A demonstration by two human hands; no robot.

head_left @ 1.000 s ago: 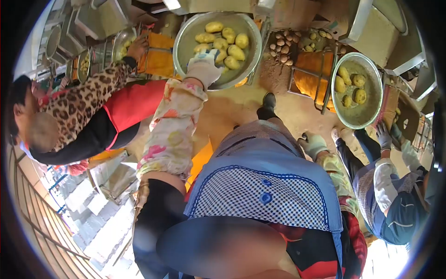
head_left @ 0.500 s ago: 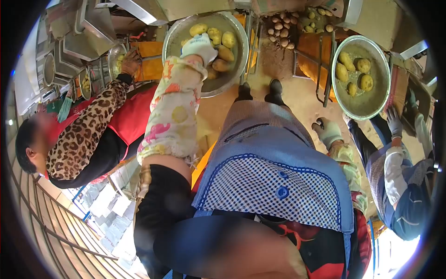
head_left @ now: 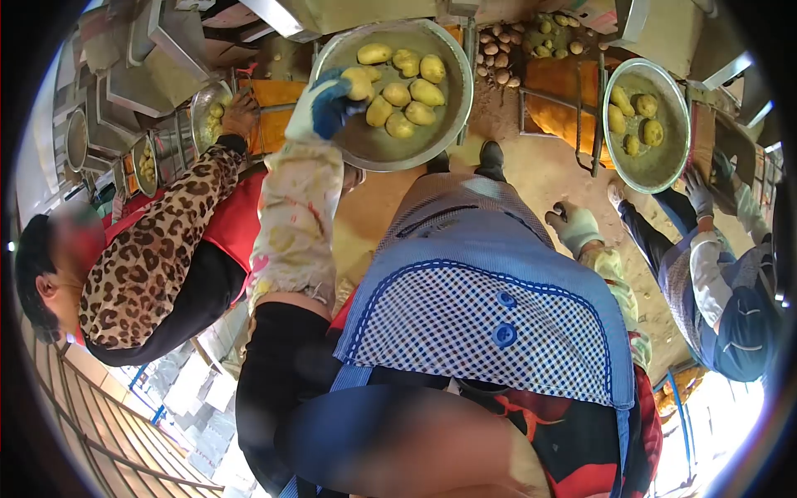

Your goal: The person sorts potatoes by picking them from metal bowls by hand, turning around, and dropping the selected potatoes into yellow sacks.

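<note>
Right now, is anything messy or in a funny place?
Yes. A heap of unpeeled potatoes lies straight on the dirt floor, between the two metal basins, not in a container. The peeled ones sit neatly in the big basin, where the left hand grips one potato.

Dull metal basin (head_left: 374, 149), cloth apron (head_left: 490, 324)

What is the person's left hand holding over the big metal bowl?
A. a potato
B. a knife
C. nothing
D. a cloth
A: the gloved left hand grips a peeled yellow potato at the rim of the big metal bowl, which holds more potatoes.
</note>
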